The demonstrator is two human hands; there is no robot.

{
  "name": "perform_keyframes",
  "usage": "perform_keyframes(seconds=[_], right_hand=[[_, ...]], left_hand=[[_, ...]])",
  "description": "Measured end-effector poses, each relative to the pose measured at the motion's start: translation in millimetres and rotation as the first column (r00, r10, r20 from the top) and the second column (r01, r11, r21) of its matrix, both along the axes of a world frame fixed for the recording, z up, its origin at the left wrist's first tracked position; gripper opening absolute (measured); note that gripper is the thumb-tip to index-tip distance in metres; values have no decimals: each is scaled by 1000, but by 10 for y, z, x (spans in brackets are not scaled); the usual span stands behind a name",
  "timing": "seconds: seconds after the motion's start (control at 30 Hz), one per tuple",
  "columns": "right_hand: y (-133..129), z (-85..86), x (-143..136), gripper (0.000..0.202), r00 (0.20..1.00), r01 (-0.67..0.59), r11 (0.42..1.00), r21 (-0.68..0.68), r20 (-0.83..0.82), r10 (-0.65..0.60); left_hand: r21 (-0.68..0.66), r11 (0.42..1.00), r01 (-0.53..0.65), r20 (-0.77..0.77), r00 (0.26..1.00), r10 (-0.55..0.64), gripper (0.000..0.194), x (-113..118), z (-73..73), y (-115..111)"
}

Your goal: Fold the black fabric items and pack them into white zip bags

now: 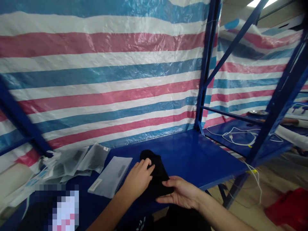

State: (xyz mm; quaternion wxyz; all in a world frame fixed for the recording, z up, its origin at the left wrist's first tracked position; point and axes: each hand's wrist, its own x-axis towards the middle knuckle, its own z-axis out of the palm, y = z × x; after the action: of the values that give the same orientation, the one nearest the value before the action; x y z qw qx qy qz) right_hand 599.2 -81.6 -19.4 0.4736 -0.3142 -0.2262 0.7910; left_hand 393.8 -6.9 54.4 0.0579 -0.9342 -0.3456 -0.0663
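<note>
Fingers of the left hand (139, 177) bent over the black cloth (160, 170), whether pinching cannot be told, right hand (184, 193) clamped on its lower right edge, cloth between both hands, at the blue table (180, 157)

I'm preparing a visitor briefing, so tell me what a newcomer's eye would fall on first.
Most likely the red, white and blue striped plastic sheeting, which fills the background behind the blue table. Next, near the table's front edge, the left hand touches a black fabric piece that the right hand grips. Translucent plastic packets lie toward the left.
</note>
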Motion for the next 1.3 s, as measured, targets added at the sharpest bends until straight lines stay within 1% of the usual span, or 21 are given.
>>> perform_keyframes(seconds=[0.07, 0.1, 0.13, 0.17, 0.2, 0.27, 0.3, 0.33, 0.37, 0.43, 0.5, 0.63, 0.7, 0.77, 0.93, 1.0, 1.07, 1.1, 1.17, 1.23, 1.3], right_hand=[[-24, 7, 79, 54, 979, -140, 989, 50, 158, 130], [-41, 25, 132, 55, 931, -246, 967, 64, 294, 217], [-63, 56, 189, 56, 846, -334, 940, 72, 464, 265], [-92, 99, 245, 57, 728, -381, 920, 90, 643, 239], [-126, 155, 296, 57, 588, -386, 912, 137, 799, 128], [-203, 283, 361, 54, 318, -325, 874, 361, 912, -258], [-240, 342, 372, 49, 227, -319, 808, 496, 867, -443], [-270, 387, 371, 47, 185, -362, 718, 595, 800, -570], [-291, 413, 360, 55, 189, -440, 623, 647, 745, -640], [-298, 396, 326, 88, 262, -614, 453, 646, 708, -655], [-263, 300, 303, 97, 298, -724, 370, 582, 748, -593], [-189, 87, 309, 82, 257, -777, 383, 500, 807, -532], [-197, 50, 318, 90, 235, -777, 401, 486, 814, -531], [-229, 59, 320, 90, 224, -777, 409, 479, 817, -531], [-287, 134, 323, 47, 249, -780, 366, 508, 788, -563], [-278, 159, 326, 40, 267, -773, 347, 531, 769, -581], [-257, 183, 330, 38, 274, -774, 332, 539, 758, -591], [-244, 195, 332, 38, 271, -773, 333, 540, 756, -596], [-220, 222, 334, 38, 261, -772, 334, 540, 749, -608], [-198, 248, 334, 39, 268, -774, 319, 546, 741, -616], [-182, 269, 330, 41, 302, -781, 287, 556, 737, -605]], left_hand=[[17, 1000, 23, -32, 999, -22, 52, 35, -81, -76], [24, 999, 31, -38, 999, -30, 55, 40, -130, -123], [30, 999, 34, -37, 999, -33, 58, 37, -180, -172], [33, 999, 33, -31, 999, -32, 60, 26, -228, -217], [32, 999, 28, -18, 999, -27, 61, 9, -273, -256], [27, 999, 18, 23, 1000, -18, 63, -33, -350, -308], [29, 999, 17, 52, 999, -18, 64, -54, -382, -321], [34, 999, 20, 85, 996, -23, 64, -74, -408, -327], [41, 999, 29, 118, 992, -34, 64, -93, -429, -327], [55, 997, 54, 173, 983, -63, 65, -133, -450, -325], [64, 995, 73, 212, 974, -85, 67, -186, -441, -330], [34, 981, 191, 211, 958, -194, 69, -379, -388, -381], [-23, 961, 275, 187, 946, -266, 85, -507, -405, -416], [-63, 956, 286, 163, 948, -273, 98, -625, -474, -446], [-21, 966, 258, 118, 960, -253, 81, -746, -629, -491], [-11, 960, 278, 145, 951, -274, 68, -730, -563, -501], [-23, 947, 319, 178, 934, -310, 56, -704, -419, -493], [-40, 934, 355, 201, 919, -341, 57, -689, -330, -478], [-84, 905, 416, 282, 881, -379, 76, -647, -157, -408], [-134, 915, 381, 392, 868, -304, 84, -570, -27, -275], [-177, 960, 216, 481, 870, -107, 77, -449, 41, -88]])
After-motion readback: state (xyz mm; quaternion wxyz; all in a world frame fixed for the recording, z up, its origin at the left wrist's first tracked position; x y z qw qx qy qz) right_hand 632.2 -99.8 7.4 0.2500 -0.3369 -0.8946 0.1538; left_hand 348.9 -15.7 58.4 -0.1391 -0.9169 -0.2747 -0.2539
